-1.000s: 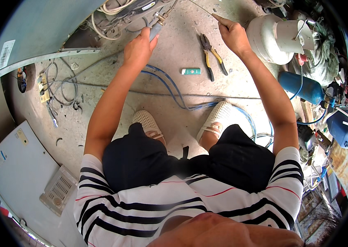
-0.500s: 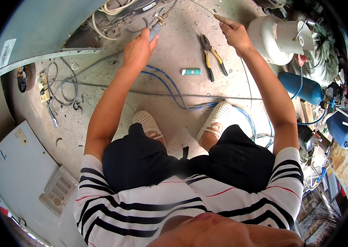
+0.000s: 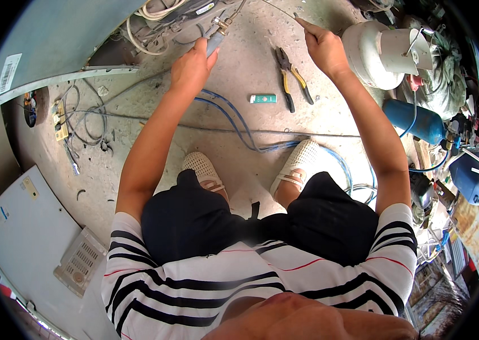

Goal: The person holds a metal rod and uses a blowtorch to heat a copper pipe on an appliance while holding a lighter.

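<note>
Wrapped round the grey handle of a gas torch (image 3: 216, 41), my left hand (image 3: 190, 67) is closed at the upper middle. The torch's brass valve and thin metal neck point up and away, and its tip runs out of the picture. Farther right, my right hand (image 3: 326, 51) pinches a thin metal rod (image 3: 278, 9), index finger stretched along it. The rod slants up to the left past the top edge. Between the hands, pliers (image 3: 286, 73) with yellow and black handles lie on the concrete floor. A green and white lighter (image 3: 263, 98) lies just left of their handles.
Blue hoses (image 3: 239, 116) and a grey cable (image 3: 185, 127) cross the floor before my feet. A white gas cylinder (image 3: 364, 54) and a blue cylinder (image 3: 415, 122) are at right. A large grey metal cabinet (image 3: 52, 39) fills the upper left, near a power strip (image 3: 59, 120).
My right hand has shifted slightly to the right and turned a little. The rod's trailing end, seen below that hand before, no longer shows. My left hand and the torch barely move.
</note>
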